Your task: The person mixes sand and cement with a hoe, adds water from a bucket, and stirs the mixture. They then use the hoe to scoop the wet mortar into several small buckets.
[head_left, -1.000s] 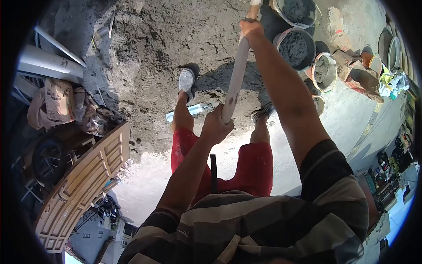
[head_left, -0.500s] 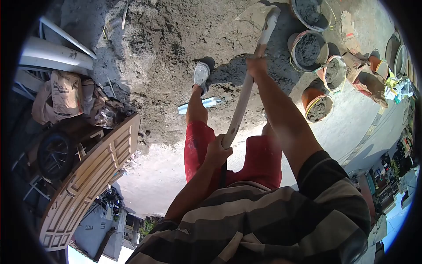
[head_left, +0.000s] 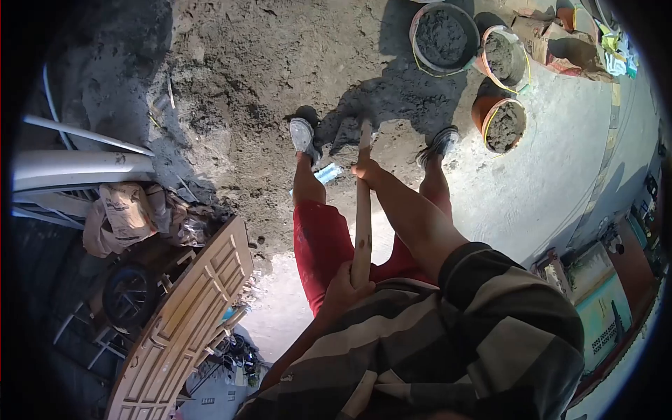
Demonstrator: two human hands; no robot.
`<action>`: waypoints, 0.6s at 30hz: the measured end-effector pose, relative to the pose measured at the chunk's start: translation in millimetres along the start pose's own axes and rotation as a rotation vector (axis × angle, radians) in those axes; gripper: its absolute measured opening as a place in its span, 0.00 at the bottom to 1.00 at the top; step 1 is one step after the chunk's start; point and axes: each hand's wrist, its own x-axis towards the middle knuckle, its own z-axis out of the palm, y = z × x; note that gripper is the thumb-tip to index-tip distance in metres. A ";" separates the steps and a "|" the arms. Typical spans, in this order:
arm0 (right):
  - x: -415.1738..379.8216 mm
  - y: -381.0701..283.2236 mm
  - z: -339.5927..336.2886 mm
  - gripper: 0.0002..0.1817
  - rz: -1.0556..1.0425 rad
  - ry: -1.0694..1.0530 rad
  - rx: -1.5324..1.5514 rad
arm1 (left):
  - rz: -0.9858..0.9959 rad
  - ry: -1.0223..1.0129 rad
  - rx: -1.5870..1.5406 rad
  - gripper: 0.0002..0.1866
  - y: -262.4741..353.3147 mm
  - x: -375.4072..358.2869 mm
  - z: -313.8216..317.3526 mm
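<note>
My right hand point(head_left: 367, 171) is closed round the upper-middle part of a long pale wooden handle point(head_left: 362, 220). Lower in the view, close to my waist, my left hand point(head_left: 348, 287) wraps the handle's near end. The handle's far end reaches down to wet grey mortar point(head_left: 399, 105) spread on the ground between my feet. A grey, mortar-covered blade seems to be there, but shadow makes its outline hard to tell. To the right stand a dark bucket point(head_left: 414, 38) and two orange buckets point(head_left: 479, 115) point(head_left: 523, 84), all holding grey mortar.
At the left are a wooden panelled door point(head_left: 189, 325), a crumpled paper sack point(head_left: 127, 210), white pipes point(head_left: 84, 164) and a black wheel point(head_left: 131, 297). A blue-white wrapper point(head_left: 327, 173) lies beside my left foot. Torn sacks point(head_left: 563, 49) lie beyond the buckets.
Both hands have drawn the handle leftward and closer to my body. Its far end has come from near the top buckets to between my feet. The view has shifted.
</note>
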 end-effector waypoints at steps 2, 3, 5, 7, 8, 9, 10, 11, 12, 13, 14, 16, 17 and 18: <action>-29.5 20.7 -10.3 0.12 0.130 -0.067 0.559 | 0.059 -0.042 0.032 0.47 23.5 -4.4 9.2; -45.1 27.4 -20.0 0.11 0.206 -0.042 0.639 | 0.147 -0.023 -0.037 0.48 37.9 -8.6 17.2; -62.9 60.5 -39.5 0.12 0.214 -0.097 0.799 | 0.291 -0.077 -0.054 0.48 59.3 -15.4 32.9; -85.7 95.9 -62.9 0.14 0.128 -0.154 0.911 | 0.319 -0.191 0.099 0.44 97.1 -36.9 56.4; -112.1 93.7 -84.3 0.17 0.254 -0.105 1.031 | 0.409 -0.250 0.174 0.41 107.9 -42.8 69.9; -135.9 93.9 -104.0 0.20 0.387 -0.064 1.149 | 0.505 -0.304 0.243 0.39 118.6 -48.8 83.4; -152.7 98.6 -122.5 0.20 0.369 -0.063 1.170 | 0.602 -0.354 0.304 0.36 129.0 -55.0 97.0; -167.1 103.6 -144.3 0.19 0.318 -0.054 1.255 | 0.467 -0.460 0.421 0.36 160.3 -69.7 107.6; -182.7 107.8 -168.2 0.19 0.266 -0.047 1.333 | 0.327 -0.556 0.532 0.36 184.8 -81.6 119.4; -207.7 104.7 -195.2 0.16 0.214 -0.026 1.387 | 0.338 -0.550 0.543 0.36 197.5 -91.1 130.9; -245.6 89.6 -223.9 0.14 0.097 0.089 1.429 | 0.416 -0.551 0.602 0.37 208.0 -100.3 140.6; -268.6 88.3 -273.9 0.14 0.113 0.122 1.448 | 0.496 -0.546 0.679 0.38 224.4 -120.3 154.4; -283.1 87.0 -294.1 0.14 0.039 0.142 1.477 | 0.601 -0.493 0.729 0.39 229.3 -131.6 158.6; -292.4 84.7 -313.7 0.15 -0.039 0.163 1.497 | 0.713 -0.435 0.772 0.40 234.7 -142.8 161.3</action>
